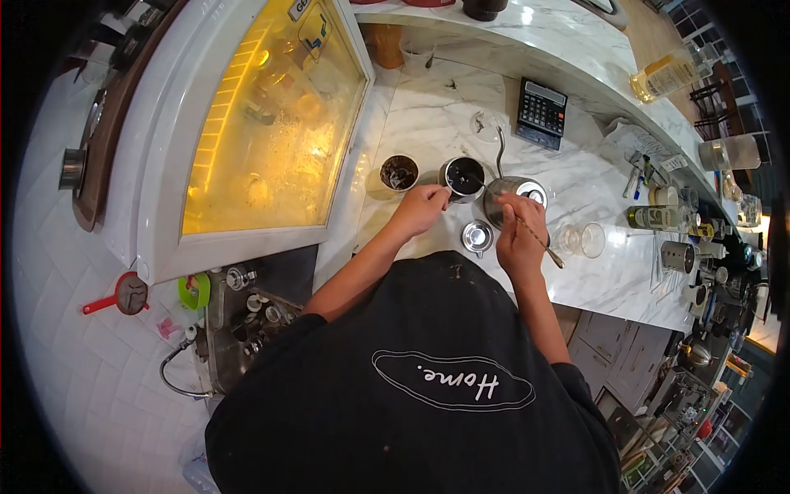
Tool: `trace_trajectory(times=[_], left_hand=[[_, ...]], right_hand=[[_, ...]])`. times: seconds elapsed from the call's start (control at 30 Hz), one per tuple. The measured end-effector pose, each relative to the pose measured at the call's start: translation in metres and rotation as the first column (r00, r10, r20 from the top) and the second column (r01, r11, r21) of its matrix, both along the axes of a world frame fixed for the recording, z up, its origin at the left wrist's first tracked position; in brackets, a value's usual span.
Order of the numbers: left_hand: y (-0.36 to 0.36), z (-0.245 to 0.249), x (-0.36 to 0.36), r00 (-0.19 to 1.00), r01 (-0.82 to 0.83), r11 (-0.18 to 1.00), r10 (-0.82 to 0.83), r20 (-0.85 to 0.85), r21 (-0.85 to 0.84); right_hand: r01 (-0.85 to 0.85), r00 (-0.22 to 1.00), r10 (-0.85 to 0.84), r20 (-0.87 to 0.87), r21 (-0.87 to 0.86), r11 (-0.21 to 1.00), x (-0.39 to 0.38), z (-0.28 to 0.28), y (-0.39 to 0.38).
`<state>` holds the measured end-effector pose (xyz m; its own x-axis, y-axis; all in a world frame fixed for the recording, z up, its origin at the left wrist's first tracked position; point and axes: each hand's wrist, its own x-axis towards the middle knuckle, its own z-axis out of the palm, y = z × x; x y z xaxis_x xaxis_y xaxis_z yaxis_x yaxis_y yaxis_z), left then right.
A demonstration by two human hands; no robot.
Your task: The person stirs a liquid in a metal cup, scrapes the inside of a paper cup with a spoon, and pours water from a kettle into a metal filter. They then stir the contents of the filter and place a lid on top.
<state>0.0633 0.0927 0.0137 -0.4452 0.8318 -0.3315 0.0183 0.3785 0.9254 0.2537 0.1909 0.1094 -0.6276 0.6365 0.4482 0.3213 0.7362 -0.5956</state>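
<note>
My left hand (424, 208) is closed at the near side of a metal cup (466, 198) with dark liquid inside, its fingertips against the cup. My right hand (523, 230) grips the twisted handle of a long spoon (553, 253). The spoon's other end reaches toward the dark liquid and is partly hidden. Just left of the cup stands a second container (399, 173) with dark wet contents. A steel gooseneck kettle (492, 207) is on the right, partly behind my right hand. Below the cup lies a small metal piece with a spout (477, 237).
A clear glass (586, 240) stands right of my right hand. A calculator (541, 114) lies toward the back of the marble counter (461, 90). On the left, a lit glass-door fridge (271, 132) borders the counter. Bottles, including a green one (654, 217), line the right side.
</note>
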Motion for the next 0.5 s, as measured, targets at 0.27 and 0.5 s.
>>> trace_trajectory(times=[0.27,0.5], left_hand=[[0.001,0.005,0.000,0.999,0.009,1.000,-0.009,-0.039,0.003],[-0.002,0.003,0.003,1.000,-0.018,1.000,0.018,-0.014,-0.002]], right_hand=[[-0.037,0.999,0.037,0.007,-0.055,0.998,0.006,0.008,0.004],[0.013,0.998,-0.006,0.065,-0.115,0.993,0.005,0.016,0.017]])
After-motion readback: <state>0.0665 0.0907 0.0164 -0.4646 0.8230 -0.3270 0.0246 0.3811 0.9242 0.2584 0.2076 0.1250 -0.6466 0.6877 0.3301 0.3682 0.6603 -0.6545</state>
